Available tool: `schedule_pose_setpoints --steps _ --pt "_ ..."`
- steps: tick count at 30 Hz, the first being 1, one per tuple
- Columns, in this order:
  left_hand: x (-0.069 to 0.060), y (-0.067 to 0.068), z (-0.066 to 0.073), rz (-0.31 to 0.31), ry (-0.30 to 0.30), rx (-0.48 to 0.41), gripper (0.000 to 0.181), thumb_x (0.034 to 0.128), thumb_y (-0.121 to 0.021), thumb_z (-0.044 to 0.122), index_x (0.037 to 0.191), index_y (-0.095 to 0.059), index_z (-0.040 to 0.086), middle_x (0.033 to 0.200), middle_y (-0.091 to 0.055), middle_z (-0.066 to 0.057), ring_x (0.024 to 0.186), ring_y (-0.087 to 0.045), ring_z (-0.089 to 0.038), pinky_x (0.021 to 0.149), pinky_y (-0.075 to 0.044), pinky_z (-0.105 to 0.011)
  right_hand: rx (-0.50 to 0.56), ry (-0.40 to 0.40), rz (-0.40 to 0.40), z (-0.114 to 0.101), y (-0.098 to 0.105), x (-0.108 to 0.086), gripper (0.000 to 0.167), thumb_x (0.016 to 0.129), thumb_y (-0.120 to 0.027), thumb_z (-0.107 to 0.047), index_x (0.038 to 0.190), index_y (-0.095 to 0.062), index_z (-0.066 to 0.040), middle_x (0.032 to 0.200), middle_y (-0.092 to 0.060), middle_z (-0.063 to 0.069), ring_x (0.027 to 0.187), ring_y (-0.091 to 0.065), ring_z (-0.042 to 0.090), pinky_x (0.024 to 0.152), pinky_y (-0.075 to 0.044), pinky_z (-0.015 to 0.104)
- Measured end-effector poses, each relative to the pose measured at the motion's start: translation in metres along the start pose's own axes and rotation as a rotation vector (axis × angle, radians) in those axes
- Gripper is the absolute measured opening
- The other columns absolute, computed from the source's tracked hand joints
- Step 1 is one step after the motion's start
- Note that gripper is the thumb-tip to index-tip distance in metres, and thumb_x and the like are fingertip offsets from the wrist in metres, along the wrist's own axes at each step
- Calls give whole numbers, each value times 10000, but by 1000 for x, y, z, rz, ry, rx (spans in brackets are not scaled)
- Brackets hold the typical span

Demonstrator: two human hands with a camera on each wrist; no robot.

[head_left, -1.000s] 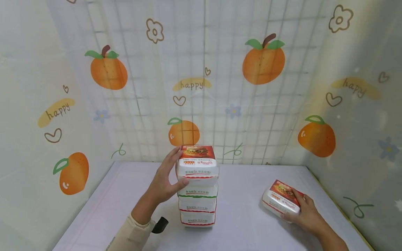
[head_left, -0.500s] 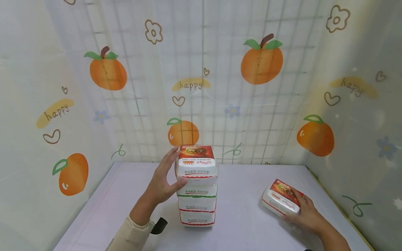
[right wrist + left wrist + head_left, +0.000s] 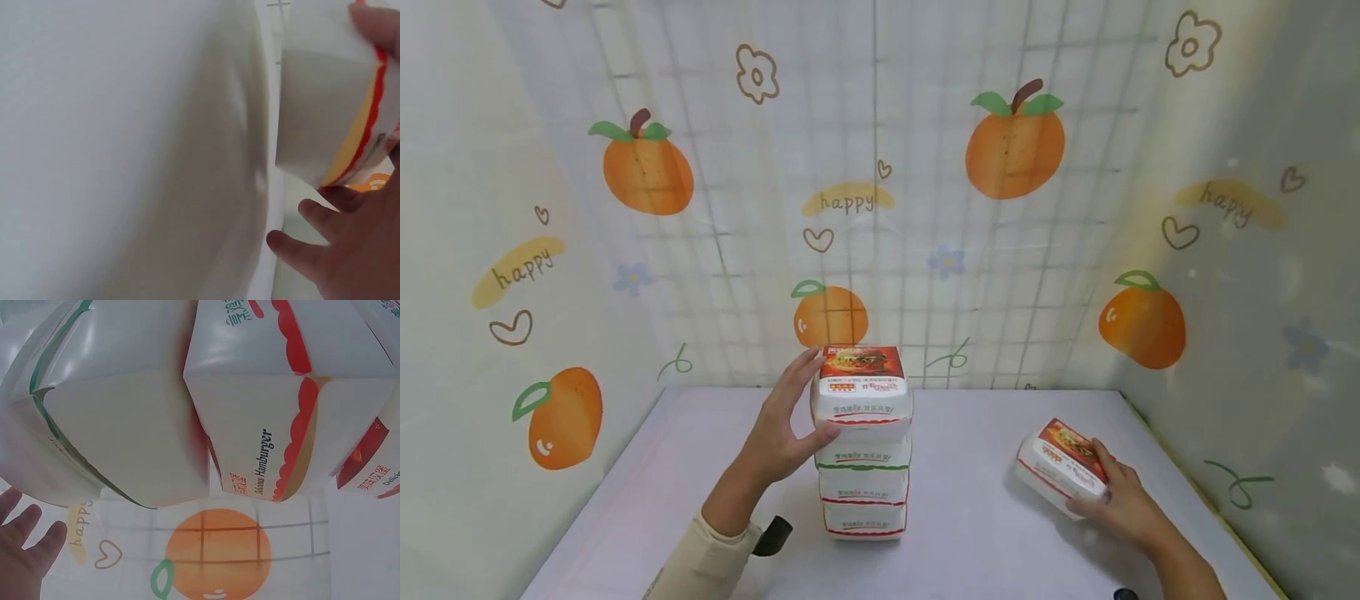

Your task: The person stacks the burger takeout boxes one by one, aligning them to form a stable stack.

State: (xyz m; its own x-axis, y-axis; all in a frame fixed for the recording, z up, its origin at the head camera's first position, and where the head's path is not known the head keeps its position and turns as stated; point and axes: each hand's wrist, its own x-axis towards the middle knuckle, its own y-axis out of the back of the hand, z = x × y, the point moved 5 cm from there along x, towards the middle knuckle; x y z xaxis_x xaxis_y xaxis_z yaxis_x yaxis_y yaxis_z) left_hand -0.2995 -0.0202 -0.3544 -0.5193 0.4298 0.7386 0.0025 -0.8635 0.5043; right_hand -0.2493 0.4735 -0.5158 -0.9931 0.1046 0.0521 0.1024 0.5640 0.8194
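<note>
Several white hamburger boxes [image 3: 863, 483] with red or green wavy stripes stand in one upright stack at mid-table. The top box [image 3: 863, 398] shows a burger picture on its lid. My left hand [image 3: 781, 429] rests at that box's left side, thumb near its front; the left wrist view shows straight, spread fingers [image 3: 47, 547]. Off to the right, my right hand [image 3: 1126, 510] grips a separate hamburger box [image 3: 1062, 465], tilted, with a shadow below it. In the right wrist view, thumb and fingers lie on either side of this box [image 3: 319, 106]; its far side is hidden.
A pale table [image 3: 955, 467] lies under the stack. Behind and at both sides hangs a curtain [image 3: 917, 275] printed with oranges, with a wire grid showing through it. The table's right edge [image 3: 1187, 471] runs close beside my right hand.
My right hand has tilted its hamburger box a little more and raised it slightly. The left hand keeps its place at the stack. The whole head view has shifted slightly.
</note>
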Motion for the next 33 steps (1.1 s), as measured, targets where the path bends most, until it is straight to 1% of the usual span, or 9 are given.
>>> schedule_pose_setpoints --steps 2,4,7,11,15,21,25,28,33 --pt "-1 0 0 -2 -1 1 801 889 -584 571 1521 -327 151 1583 -237 -35 1426 -240 -234 1028 -312 -632 33 -8 -20 -5 2 0 1177 793 -758 -475 1538 28 -11 1386 -192 416 1242 -242 570 896 -316 735" --pt "-2 -1 0 -4 -4 0 805 890 -577 578 1521 -325 146 1583 -239 -46 1427 -239 -234 1030 -311 -629 68 -26 -50 -11 4 -1 1186 800 -757 -466 1538 59 -24 1399 -167 415 1242 -235 571 900 -300 745" --pt "-2 -1 0 2 -8 4 816 889 -566 599 1522 -323 146 1584 -236 -37 1428 -238 -232 1034 -315 -621 98 -35 -64 -22 10 -1 1210 804 -756 -466 1532 113 -42 1413 -141 412 1231 -250 566 905 -293 754" --pt "-2 -1 1 11 -12 9 820 888 -557 614 1522 -325 148 1585 -235 -12 1428 -241 -232 1034 -317 -618 145 -29 -33 -36 19 -1 1271 784 -779 -454 1520 183 -69 1473 -92 397 1252 -234 569 908 -277 773" --pt "-3 0 2 15 -17 7 823 888 -559 612 1521 -328 139 1584 -236 3 1429 -240 -234 1040 -303 -622 219 -6 3 -47 23 0 1321 752 -824 -393 1515 210 -85 1516 -28 373 1294 -176 578 923 -270 764" --pt "-2 2 2 17 -24 16 841 883 -559 625 1519 -327 124 1582 -244 2 1433 -234 -229 1053 -294 -610 313 56 25 -65 24 2 1326 721 -861 -309 1535 164 -96 1519 -6 352 1289 -184 590 929 -352 697" --pt "0 3 2 19 -25 11 848 881 -565 620 1518 -323 115 1581 -246 7 1431 -239 -228 1052 -293 -612 337 92 28 -77 28 3 1264 763 -835 -297 1545 143 -124 1538 -7 322 1294 -179 596 901 -398 680" --pt "2 4 2 12 -21 8 852 877 -569 620 1517 -323 114 1581 -244 17 1430 -237 -220 1046 -299 -615 329 117 33 -87 33 2 1192 811 -796 -296 1551 126 -141 1541 -27 319 1285 -198 599 883 -422 668" --pt "7 4 1 2 -6 13 848 873 -569 621 1517 -327 124 1581 -242 34 1431 -235 -205 1045 -301 -613 287 171 77 -104 46 1 1102 863 -740 -290 1559 106 -165 1542 -71 309 1280 -230 573 888 -395 696"
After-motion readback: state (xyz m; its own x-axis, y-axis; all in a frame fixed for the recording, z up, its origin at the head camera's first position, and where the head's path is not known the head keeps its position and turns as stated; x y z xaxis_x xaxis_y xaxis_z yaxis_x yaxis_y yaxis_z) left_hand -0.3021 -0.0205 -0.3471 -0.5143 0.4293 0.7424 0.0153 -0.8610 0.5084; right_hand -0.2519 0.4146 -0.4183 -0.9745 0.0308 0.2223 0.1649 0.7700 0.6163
